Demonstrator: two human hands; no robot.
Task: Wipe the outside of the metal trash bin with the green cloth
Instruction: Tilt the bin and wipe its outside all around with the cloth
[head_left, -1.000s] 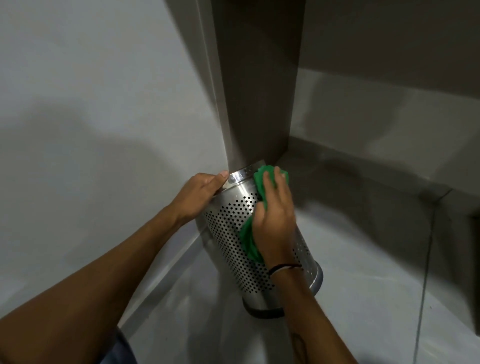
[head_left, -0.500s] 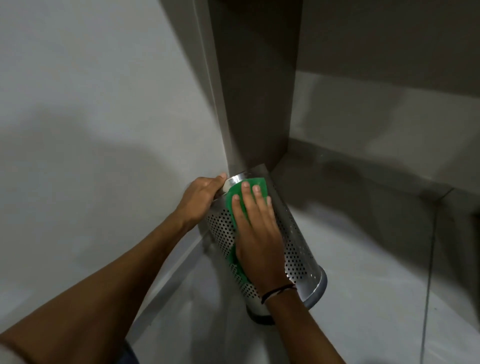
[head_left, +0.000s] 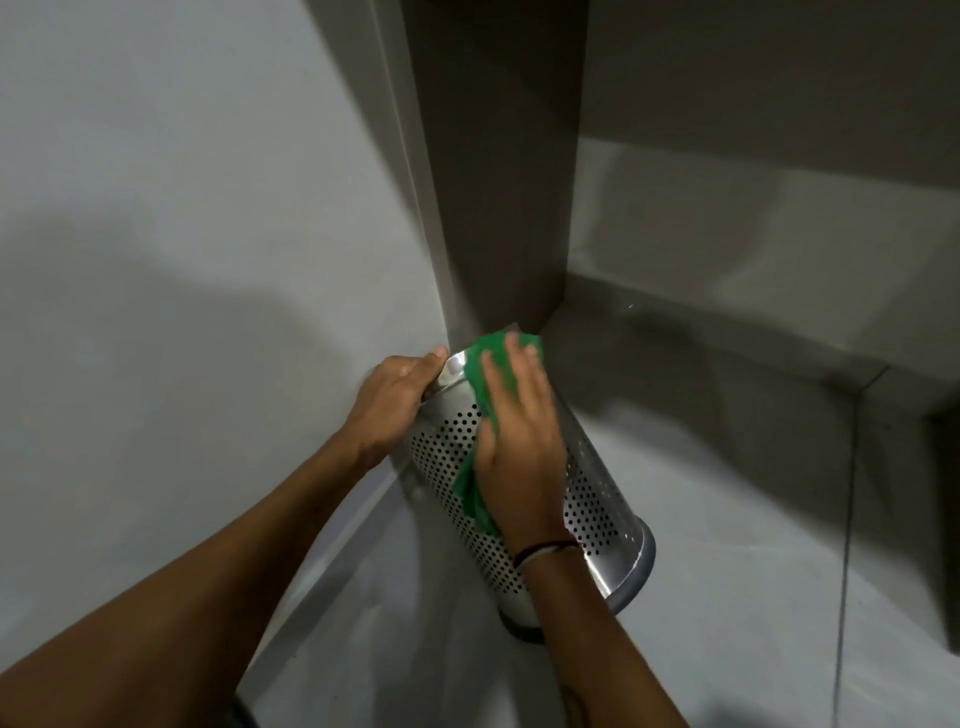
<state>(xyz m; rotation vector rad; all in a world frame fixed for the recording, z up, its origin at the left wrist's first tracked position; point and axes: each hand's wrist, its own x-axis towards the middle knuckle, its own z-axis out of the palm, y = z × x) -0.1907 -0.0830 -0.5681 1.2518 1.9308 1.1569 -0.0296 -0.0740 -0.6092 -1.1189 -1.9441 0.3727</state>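
The perforated metal trash bin (head_left: 592, 499) stands on the floor in a corner, tilted with its top rim toward the left wall. My left hand (head_left: 392, 395) grips that shiny top rim. My right hand (head_left: 519, 441) lies flat on the bin's upper side and presses the green cloth (head_left: 480, 379) against the metal. The cloth spreads under the palm from the rim down the side; most of it is hidden by the hand. A dark band sits on my right wrist.
A pale wall (head_left: 182, 234) runs along the left, with a skirting strip at its foot. A dark brown column (head_left: 493, 156) rises right behind the bin. A low step or ledge (head_left: 753, 322) crosses the back right. Grey floor (head_left: 753, 597) lies to the right.
My right hand has slid the cloth across the upper part of the bin, left and then back up to the rim. The bin is tipped a little more. My left hand stays on the rim.
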